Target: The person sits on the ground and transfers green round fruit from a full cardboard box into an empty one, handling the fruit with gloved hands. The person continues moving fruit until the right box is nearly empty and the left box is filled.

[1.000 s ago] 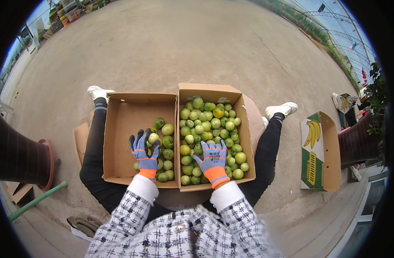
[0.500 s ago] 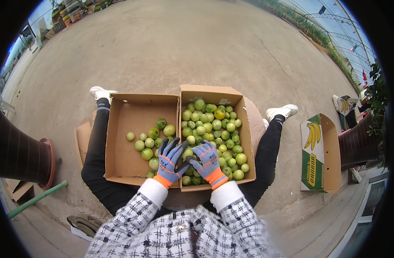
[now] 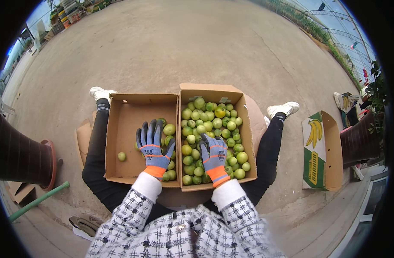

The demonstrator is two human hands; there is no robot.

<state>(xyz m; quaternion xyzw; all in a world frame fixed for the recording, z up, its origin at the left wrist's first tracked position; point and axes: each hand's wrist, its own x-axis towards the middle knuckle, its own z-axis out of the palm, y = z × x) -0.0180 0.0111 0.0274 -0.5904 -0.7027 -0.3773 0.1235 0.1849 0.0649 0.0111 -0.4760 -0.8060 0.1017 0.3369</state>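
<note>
Two open cardboard boxes stand side by side between my legs. The right box (image 3: 245, 107) is filled with green tomatoes (image 3: 207, 116), a few of them yellowing. In the left box (image 3: 124, 112) a smaller cluster of green tomatoes (image 3: 169, 130) lies along the shared wall, and one tomato (image 3: 122, 156) rests apart near the left side. My gloved left hand (image 3: 153, 148) is open, palm down with fingers spread, over that cluster's left edge, hiding part of it. My gloved right hand (image 3: 215, 157) lies over the tomatoes in the right box, its fingers apart and slightly bent; what lies under its palm is hidden.
A cardboard box with a banana print (image 3: 314, 150) stands on the concrete floor to the right. Large dark pots (image 3: 21, 142) flank me, and a green pipe (image 3: 40, 201) lies at lower left. My white shoes (image 3: 283, 109) are beyond the boxes.
My left hand has moved left from the shared wall into the left box and spread out. Tomatoes there now sit closer to that wall. My right hand has shifted slightly right.
</note>
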